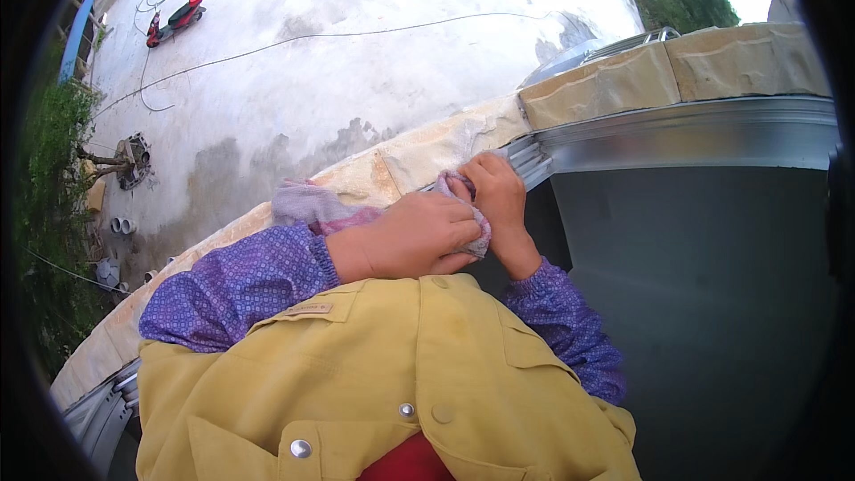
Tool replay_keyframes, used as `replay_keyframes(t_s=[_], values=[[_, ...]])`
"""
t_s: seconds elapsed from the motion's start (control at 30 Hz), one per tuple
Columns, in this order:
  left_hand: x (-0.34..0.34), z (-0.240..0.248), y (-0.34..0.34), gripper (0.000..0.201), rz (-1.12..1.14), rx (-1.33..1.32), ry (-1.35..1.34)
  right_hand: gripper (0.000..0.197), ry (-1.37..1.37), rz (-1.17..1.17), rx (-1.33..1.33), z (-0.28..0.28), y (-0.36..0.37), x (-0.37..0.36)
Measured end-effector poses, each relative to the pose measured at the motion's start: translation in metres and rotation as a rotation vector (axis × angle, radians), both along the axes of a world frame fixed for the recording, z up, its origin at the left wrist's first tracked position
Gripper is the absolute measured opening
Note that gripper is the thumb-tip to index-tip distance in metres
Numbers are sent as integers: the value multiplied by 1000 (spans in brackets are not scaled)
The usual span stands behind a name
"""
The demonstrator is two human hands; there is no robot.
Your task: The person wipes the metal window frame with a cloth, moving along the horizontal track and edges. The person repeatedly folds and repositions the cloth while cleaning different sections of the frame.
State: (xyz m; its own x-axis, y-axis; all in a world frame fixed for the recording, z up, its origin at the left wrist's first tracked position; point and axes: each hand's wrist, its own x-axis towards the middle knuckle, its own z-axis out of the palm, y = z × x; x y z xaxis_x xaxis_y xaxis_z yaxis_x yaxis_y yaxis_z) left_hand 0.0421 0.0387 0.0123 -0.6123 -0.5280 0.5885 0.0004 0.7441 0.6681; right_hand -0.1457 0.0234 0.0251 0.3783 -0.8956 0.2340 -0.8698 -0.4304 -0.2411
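Fingers [485,180] seemingly pinch a cloth [312,205] on the stone ledge [427,156].

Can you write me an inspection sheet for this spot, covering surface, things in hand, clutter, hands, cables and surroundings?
Surface: tan stone ledge above a metal window frame.
Things in hand: pinkish-purple cloth, bunched at the frame's corner.
Clutter: nothing seen on the ledge.
Hands: left hand and right hand both grip the cloth.
Cables: long cable across the concrete yard below.
Surroundings: red scooter, pipe pieces, greenery at left.
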Motion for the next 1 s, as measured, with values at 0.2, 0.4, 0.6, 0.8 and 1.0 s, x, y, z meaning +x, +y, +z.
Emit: replay_keyframes(t_s=[0.2,0.4,0.6,0.8,1.0], values=[[40,31,0,27,-63,157,48,12,-549,200,393,-6,15,33],[67,70,4,32,-14,229,-84,16,-1459,218,520,10,15,41],[43,44,3,26,161,185,-295,19,-801,-57,-225,-2,33,-35],[16,39,-17,24,143,72,-517,9,-618,-235,-330,-23,45,-70],[-12,17,-52,31,358,171,-545,16,-487,-429,-253,-14,15,-77]])
